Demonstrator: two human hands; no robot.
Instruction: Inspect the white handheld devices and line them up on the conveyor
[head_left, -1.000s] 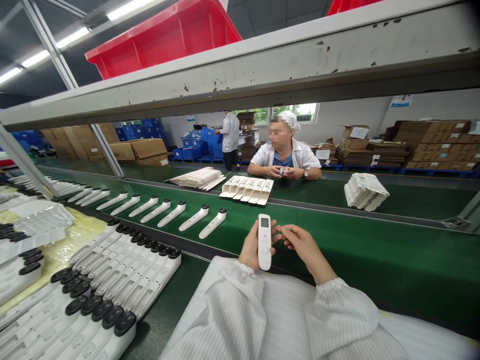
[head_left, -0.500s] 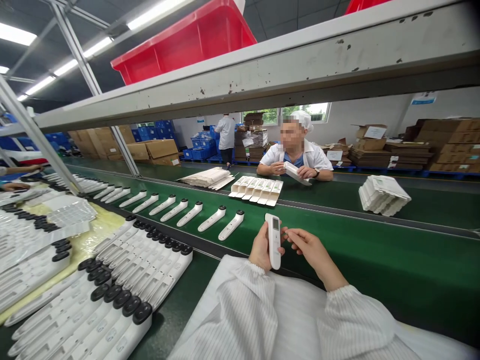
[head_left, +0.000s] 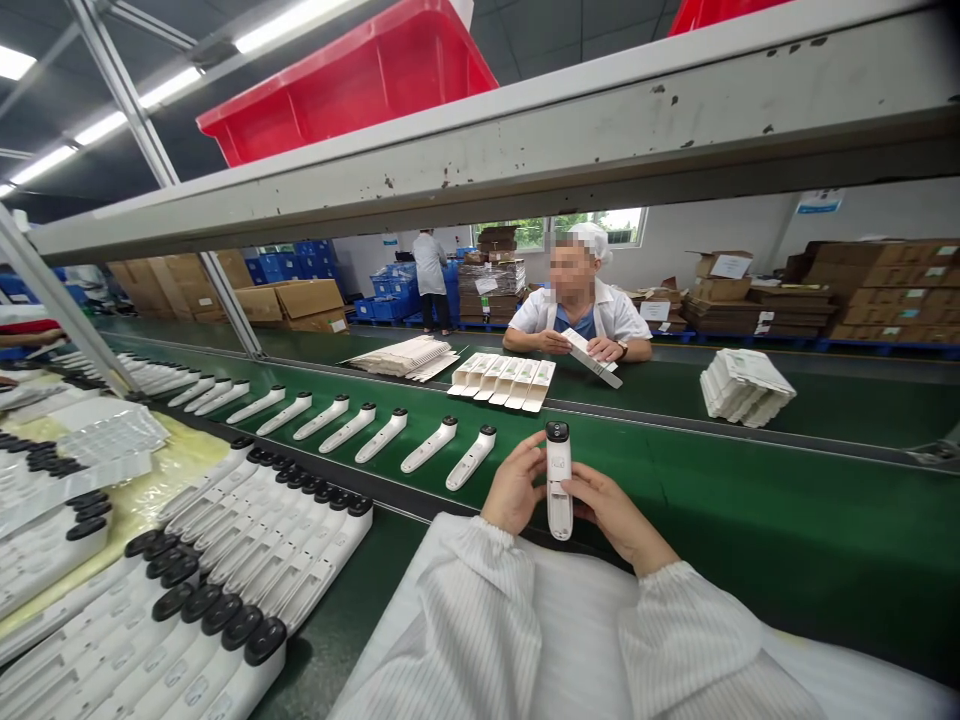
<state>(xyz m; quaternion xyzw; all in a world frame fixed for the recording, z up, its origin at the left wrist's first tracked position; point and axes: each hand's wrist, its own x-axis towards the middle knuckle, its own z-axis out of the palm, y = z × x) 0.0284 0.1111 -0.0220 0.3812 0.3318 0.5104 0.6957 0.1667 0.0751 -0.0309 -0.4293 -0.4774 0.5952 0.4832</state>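
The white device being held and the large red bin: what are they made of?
White device: probably hard plastic, smooth, with crisp recesses and a glossy black end. Large red bin: likely plastic too, given its even color, soft sheen and ribbed wall.

A red bin [head_left: 360, 90] sits on a chipped, pale shelf [head_left: 559, 140]. Farther back, a white-coated person [head_left: 430, 268] stands near blue crates [head_left: 390, 300], and brown cardboard [head_left: 892, 300] is stacked at far right.
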